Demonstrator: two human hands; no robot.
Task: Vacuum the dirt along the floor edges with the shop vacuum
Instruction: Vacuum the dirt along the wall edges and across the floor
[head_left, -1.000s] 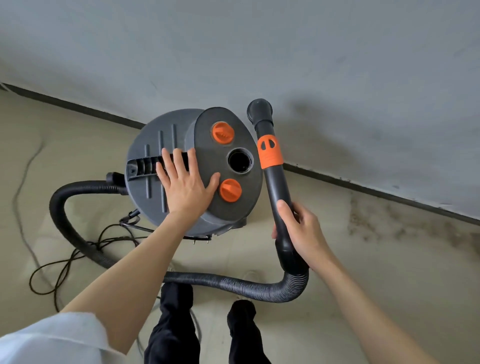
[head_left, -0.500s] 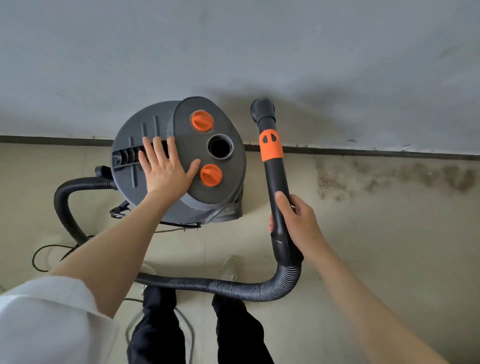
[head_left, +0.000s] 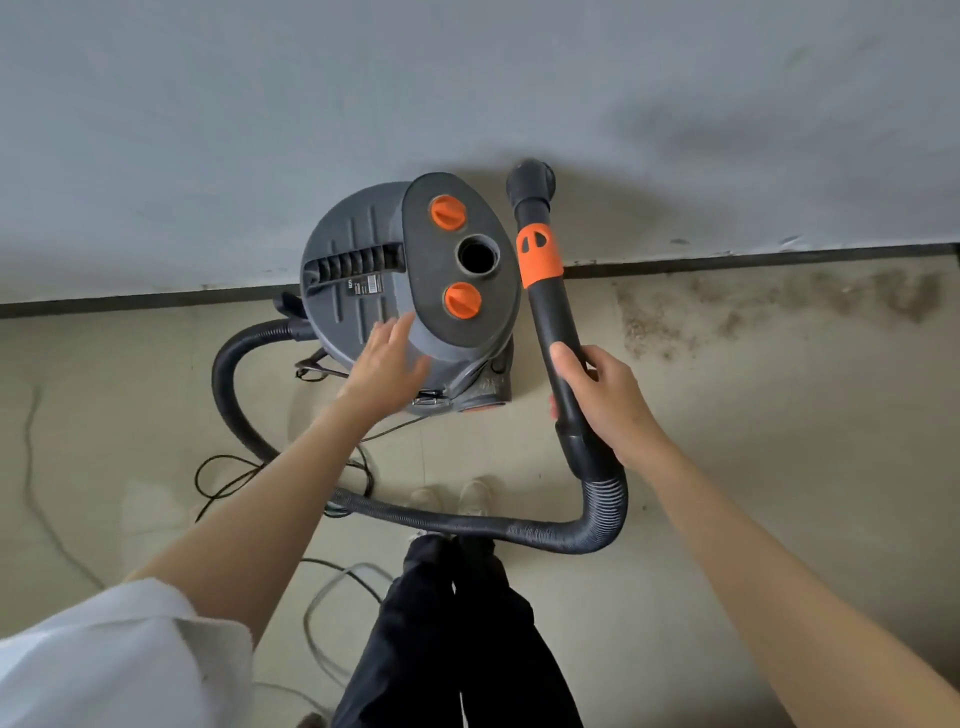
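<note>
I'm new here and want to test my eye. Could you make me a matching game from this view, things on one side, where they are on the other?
Things:
1. wand
2. dirt
3. hose
4. left hand

Places:
A. looped across the floor in front of the shoes
B. scattered by the wall, right of the vacuum
C. gripped in the right hand
D. at the vacuum lid's near edge

Pairs: 1-C, 2-B, 3-A, 4-D

Left hand (head_left: 387, 364) spread, right hand (head_left: 605, 400) curled

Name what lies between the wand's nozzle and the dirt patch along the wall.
Head view: only bare floor and wall base separate nozzle from dirt patch.
</note>
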